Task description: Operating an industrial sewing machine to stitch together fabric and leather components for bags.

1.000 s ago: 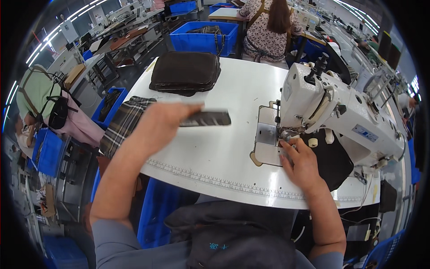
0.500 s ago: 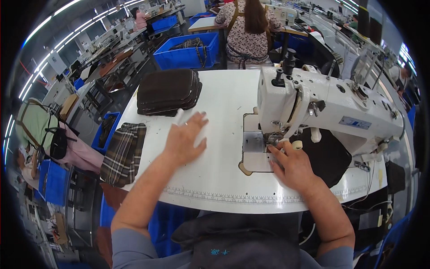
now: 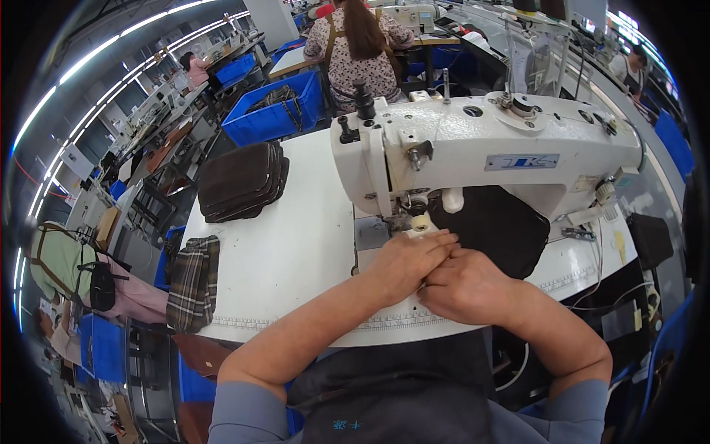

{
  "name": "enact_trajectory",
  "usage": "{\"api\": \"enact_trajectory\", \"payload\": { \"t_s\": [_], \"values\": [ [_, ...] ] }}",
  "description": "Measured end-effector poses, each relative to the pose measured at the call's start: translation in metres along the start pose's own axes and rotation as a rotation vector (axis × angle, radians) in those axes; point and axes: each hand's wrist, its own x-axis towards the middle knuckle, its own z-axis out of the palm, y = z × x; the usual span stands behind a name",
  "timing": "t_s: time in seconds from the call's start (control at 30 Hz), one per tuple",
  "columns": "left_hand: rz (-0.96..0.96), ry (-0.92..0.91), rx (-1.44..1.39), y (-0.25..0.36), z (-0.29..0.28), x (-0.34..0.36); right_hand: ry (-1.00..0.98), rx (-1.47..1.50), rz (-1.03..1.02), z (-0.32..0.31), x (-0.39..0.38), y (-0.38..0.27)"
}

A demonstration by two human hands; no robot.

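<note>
My left hand [image 3: 413, 260] and my right hand [image 3: 467, 285] meet on the table just in front of the needle area of a white sewing machine [image 3: 473, 140]. The left fingers are pressed together and reach across to the right hand's curled fingers. Whatever lies between the fingertips is hidden. Behind my right hand, a dark brown rounded panel [image 3: 494, 226] lies flat under the machine's arm. A metal plate [image 3: 370, 233] shows to the left of the needle area.
A stack of dark brown panels [image 3: 240, 181] sits at the table's far left. Folded plaid cloth [image 3: 194, 285] hangs over the left edge. Beyond stand a blue bin [image 3: 274, 111] with plaid fabric and a seated person [image 3: 355, 55]. A printed ruler [image 3: 392, 322] runs along the front edge.
My left hand has moved right, from near the brown stack to my right hand. My right hand has drawn slightly back from the needle and curled. The view has shifted right.
</note>
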Motion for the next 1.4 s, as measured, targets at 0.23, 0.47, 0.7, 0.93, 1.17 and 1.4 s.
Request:
{"api": "enact_trajectory", "payload": {
  "t_s": [0.23,0.47,0.7,0.93,1.17,1.4],
  "values": [
    [0.167,-0.243,0.125,0.015,0.035,0.047,0.028,0.081,0.183,-0.035,-0.049,0.008],
    [0.315,-0.131,0.352,0.008,0.028,0.046,-0.057,0.092,0.15,-0.024,-0.072,-0.002],
    [0.369,-0.22,0.415,0.027,0.017,0.064,-0.003,0.181,0.013,0.008,-0.063,-0.036],
    [0.317,-0.175,0.439,0.028,0.032,0.064,-0.085,0.195,-0.027,0.019,-0.053,-0.05],
    [0.342,0.193,0.264,0.037,0.011,0.06,-0.105,0.178,-0.027,0.021,-0.054,-0.057],
    [0.275,0.163,0.097,0.055,-0.066,-0.054,0.358,0.311,0.088,0.012,-0.043,-0.041]
  ]
}}
